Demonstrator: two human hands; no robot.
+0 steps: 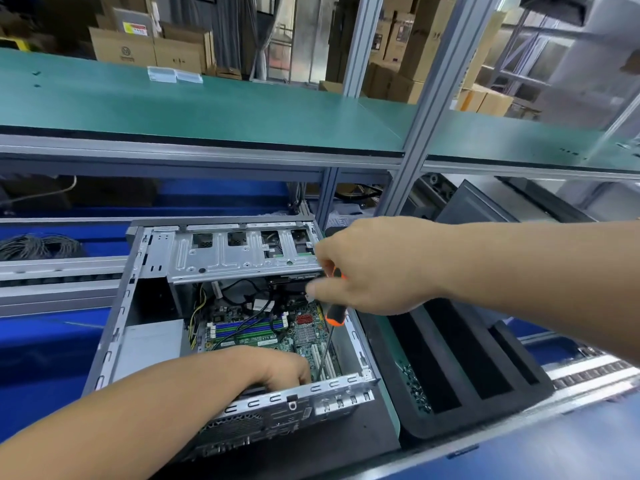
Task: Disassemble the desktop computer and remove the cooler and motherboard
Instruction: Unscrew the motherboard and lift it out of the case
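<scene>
An open desktop case (pixel 114 334) lies on its side in front of me, its silver drive cage (pixel 239 254) raised at the far end. Inside sits the green motherboard (pixel 263 330) with memory slots, a red part and black cables. My right hand (pixel 377 268) grips an orange and black screwdriver (pixel 335 315), its shaft pointing down onto the board near the expansion slots. My left hand (pixel 277 368) reaches down inside the case at the near rear edge, fingers curled downward and their tips hidden behind the case wall. No cooler shows.
A black foam tray (pixel 485 368) with long slots stands right of the case, with several screws (pixel 415 389) in its left slot. A green shelf (pixel 207 112) spans overhead on aluminium posts. Blue surfaces and conveyor rails lie left and right. A coil of cable (pixel 38 245) sits far left.
</scene>
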